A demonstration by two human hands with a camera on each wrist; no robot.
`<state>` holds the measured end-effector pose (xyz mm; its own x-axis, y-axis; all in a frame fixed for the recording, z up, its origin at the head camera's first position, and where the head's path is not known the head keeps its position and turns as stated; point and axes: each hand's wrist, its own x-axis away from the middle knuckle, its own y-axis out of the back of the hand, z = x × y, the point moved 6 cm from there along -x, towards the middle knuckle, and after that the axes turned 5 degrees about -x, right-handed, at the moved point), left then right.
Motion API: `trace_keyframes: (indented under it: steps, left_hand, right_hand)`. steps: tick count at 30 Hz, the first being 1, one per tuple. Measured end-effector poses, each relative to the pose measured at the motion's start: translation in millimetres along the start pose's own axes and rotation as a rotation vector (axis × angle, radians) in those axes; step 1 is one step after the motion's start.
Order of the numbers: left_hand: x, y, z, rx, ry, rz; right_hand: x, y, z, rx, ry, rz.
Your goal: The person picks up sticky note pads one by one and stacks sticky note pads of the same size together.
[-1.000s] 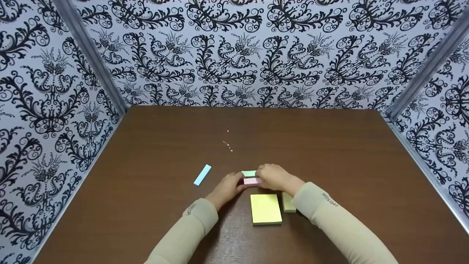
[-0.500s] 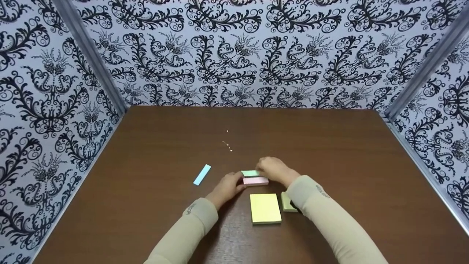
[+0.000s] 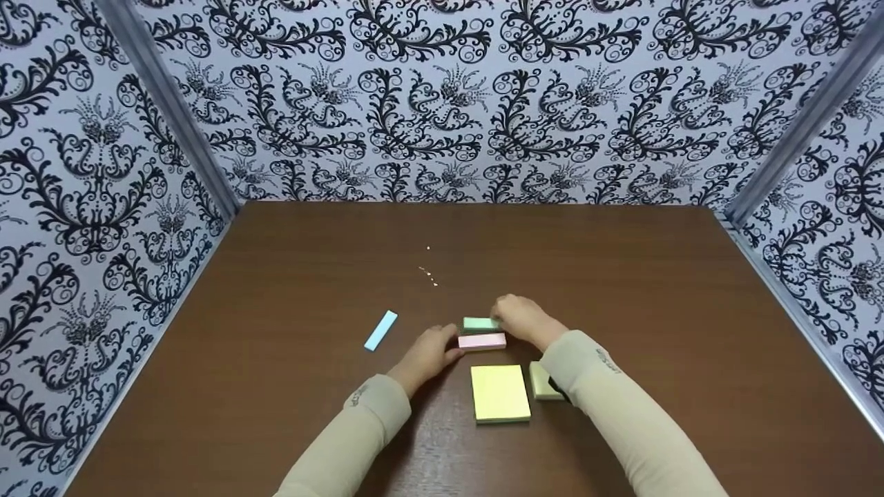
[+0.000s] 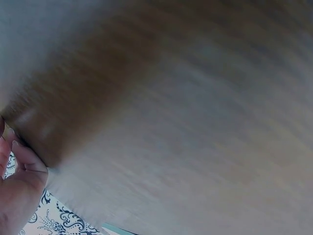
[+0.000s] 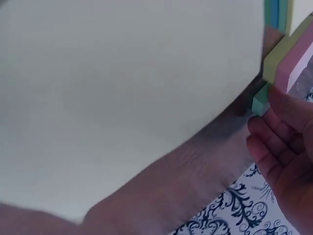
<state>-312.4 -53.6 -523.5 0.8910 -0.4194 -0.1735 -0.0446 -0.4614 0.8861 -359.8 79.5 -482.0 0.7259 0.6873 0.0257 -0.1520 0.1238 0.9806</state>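
My left hand (image 3: 427, 355) grips the left end of a narrow pink sticky-note pad (image 3: 482, 341), with a yellowish layer under the pink. Just behind it lies a narrow green sticky-note pad (image 3: 480, 324), whose right end my right hand (image 3: 523, 319) pinches. In the right wrist view, the thumb and curled fingers of the right hand (image 5: 288, 147) are at the end of the green pad (image 5: 260, 101), beside the pink pad (image 5: 293, 61). The left wrist view shows part of the left hand (image 4: 22, 191) at its edge; the pads are hidden there.
Nearer the person lies a square yellow sticky-note pad (image 3: 501, 393). A pale yellow pad (image 3: 545, 383) is beside it, partly under the right sleeve. A light blue strip pad (image 3: 381, 330) lies at left on the brown table (image 3: 311, 276). Patterned walls (image 3: 456, 103) enclose the back and sides.
My right hand has moved off the pink pad's right end and back to the green pad. The green pad has shifted slightly right. The left hand has stayed in place.
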Motion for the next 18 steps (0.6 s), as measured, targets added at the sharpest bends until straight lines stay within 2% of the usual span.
trace_keyframes:
  steps: [4, 6, 9, 14, 18]
  left_hand:
    - [1.1, 0.2, -0.6, -0.004, 0.024, 0.026]
    - [2.8, 6.1, -6.5, -0.010, 0.056, 0.057]
    - [2.7, 7.7, -7.0, -0.022, 0.059, 0.058]
    - [3.2, 8.0, -6.6, -0.011, 0.065, 0.066]
    - [3.4, 6.6, -7.4, -0.014, 0.077, 0.077]
  right_hand:
    - [8, 1, -21, -0.013, -0.164, 0.030]
    - [12, 1, -33, -0.034, -0.269, 0.048]
    - [19, 4, -46, -0.100, -0.427, 0.068]
    - [30, 6, -54, -0.203, -0.661, 0.083]
    - [36, 5, -54, -0.226, -0.765, 0.106]
